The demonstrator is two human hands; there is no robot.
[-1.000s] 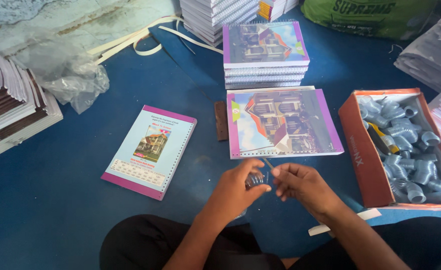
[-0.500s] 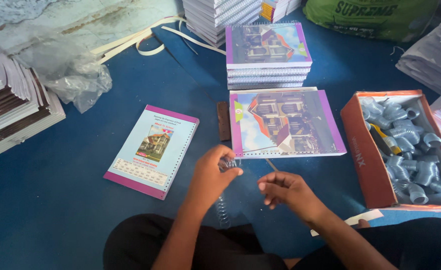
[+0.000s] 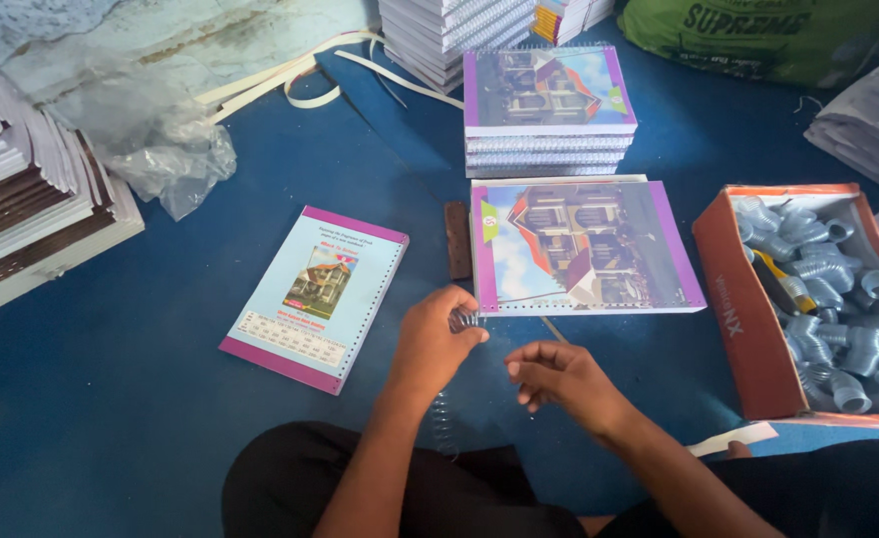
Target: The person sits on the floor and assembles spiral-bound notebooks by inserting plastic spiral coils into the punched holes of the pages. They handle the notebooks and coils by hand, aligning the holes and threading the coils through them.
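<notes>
The left hand is curled shut around one end of a wire spiral coil, pinching its top between thumb and fingertips just at the lower left corner of the nearest notebook. The rest of the coil trails down from that fist toward the person's lap, lying along the inner side of the left forearm. The right hand sits just beside it, a little lower and to the right, fingers loosely bent and apart, clamped on nothing that can be made out; it is near the coil's top but does not touch it.

The notebook, with a house picture on its cover and a purple border, lies flat on the blue floor right in front of both hands, its punched edge facing them. A small dark brown block lies against its left side. Behind it stands a stack of the same notebooks. To the left of the hands lies a single pale blue notebook, tilted. On the right an orange cardboard box holds many silvery coils. Crumpled clear plastic and piles of paper sit well off to the left.
</notes>
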